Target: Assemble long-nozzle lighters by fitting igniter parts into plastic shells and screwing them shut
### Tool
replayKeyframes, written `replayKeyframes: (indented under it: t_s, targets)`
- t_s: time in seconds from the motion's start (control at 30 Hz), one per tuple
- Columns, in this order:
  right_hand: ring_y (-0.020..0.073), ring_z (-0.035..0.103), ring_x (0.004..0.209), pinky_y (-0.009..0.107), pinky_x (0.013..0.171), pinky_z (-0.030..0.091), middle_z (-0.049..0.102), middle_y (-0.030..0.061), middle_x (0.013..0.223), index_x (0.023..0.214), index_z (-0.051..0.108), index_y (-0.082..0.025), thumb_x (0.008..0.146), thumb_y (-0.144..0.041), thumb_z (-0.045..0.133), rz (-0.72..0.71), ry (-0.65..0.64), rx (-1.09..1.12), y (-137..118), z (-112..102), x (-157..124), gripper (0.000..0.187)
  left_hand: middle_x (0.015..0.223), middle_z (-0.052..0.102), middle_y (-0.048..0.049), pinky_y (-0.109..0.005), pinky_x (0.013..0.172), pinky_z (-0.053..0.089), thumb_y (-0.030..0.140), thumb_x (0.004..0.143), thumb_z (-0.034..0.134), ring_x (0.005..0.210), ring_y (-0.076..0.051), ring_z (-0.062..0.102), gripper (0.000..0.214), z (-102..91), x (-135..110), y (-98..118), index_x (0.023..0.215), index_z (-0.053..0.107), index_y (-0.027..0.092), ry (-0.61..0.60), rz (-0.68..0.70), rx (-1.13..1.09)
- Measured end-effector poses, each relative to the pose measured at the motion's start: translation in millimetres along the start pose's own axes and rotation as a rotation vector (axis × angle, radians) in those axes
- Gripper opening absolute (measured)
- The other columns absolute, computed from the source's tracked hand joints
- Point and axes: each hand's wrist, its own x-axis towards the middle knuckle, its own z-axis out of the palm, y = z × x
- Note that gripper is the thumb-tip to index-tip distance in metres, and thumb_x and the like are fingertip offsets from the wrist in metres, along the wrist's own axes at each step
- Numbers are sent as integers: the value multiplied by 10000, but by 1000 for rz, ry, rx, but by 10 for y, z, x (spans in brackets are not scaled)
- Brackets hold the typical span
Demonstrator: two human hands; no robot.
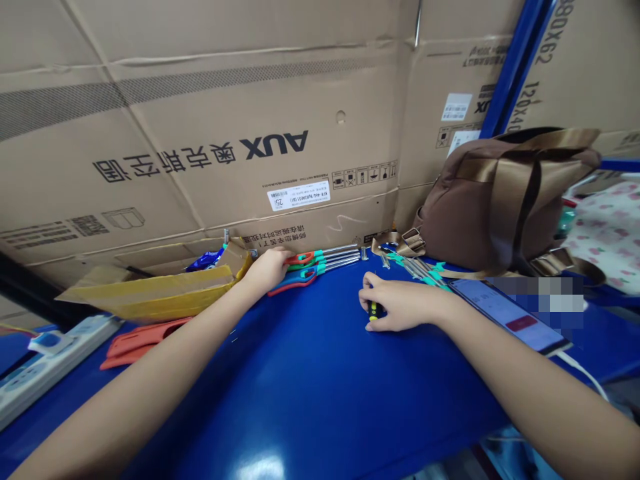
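My left hand [269,269] reaches to the back of the blue table [300,387] and closes on the red and green handles of a pair of scissors [320,261] lying in a small pile with metal blades pointing right. My right hand [395,305] rests on the table with its fingers curled round a small black and yellow tool [373,311], mostly hidden under the palm. More green-handled scissors [420,269] lie just behind the right hand.
Large cardboard sheets [240,133] form a wall behind the table. A flattened yellow-taped box [155,293] and red pieces [135,340] lie left, beside a white power strip [45,363]. A brown bag [505,200] and a phone [510,313] sit to the right.
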Motion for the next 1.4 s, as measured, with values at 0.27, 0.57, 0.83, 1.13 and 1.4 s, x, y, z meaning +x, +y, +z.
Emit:
replayKeyframes:
  t_s: [0.27,0.57,0.83,1.13,1.4]
  targets:
    - [148,617,797,293,786,466,473,57,1230,905,567,-220,826,-265,630,146,-3,-18,55,-3,-16,110,1108,725,-119,-406,973,560,208,964,483,1083,-274,674,315,-146,-374,310,1172,712,153,144,78,-53]
    - [181,581,709,337,675,440,478,122,1183,898,517,-205,786,-128,543,357,22,-112,277,61,91,139,1190,699,-81,-346,976,536,272,974,470,1081,-222,672,328,-639,-1419,52,1202,698,212,-42,88,-86]
    - [246,563,746,366,675,442,527,112,943,767,487,-216,757,-225,578,299,240,-258,342,149,207,92,1052,768,-53,-309,946,536,288,799,548,1012,-229,697,306,-978,-1899,-690,998,766,207,-245,-206,-58]
    - [337,606,888,471,793,502,530,185,1086,925,521,-197,810,-327,499,262,345,-287,297,268,348,175,1085,787,-34,-251,794,543,380,819,581,953,-230,723,354,-881,-2051,-943,1085,769,242,-345,-447,-40]
    - [379,618,1069,508,931,506,506,209,1256,1013,563,-185,840,-352,476,196,382,-241,420,357,404,256,1096,778,-91,-308,857,564,187,724,618,983,-268,725,378,-813,-2041,-1000,1072,762,188,-354,-472,-61]
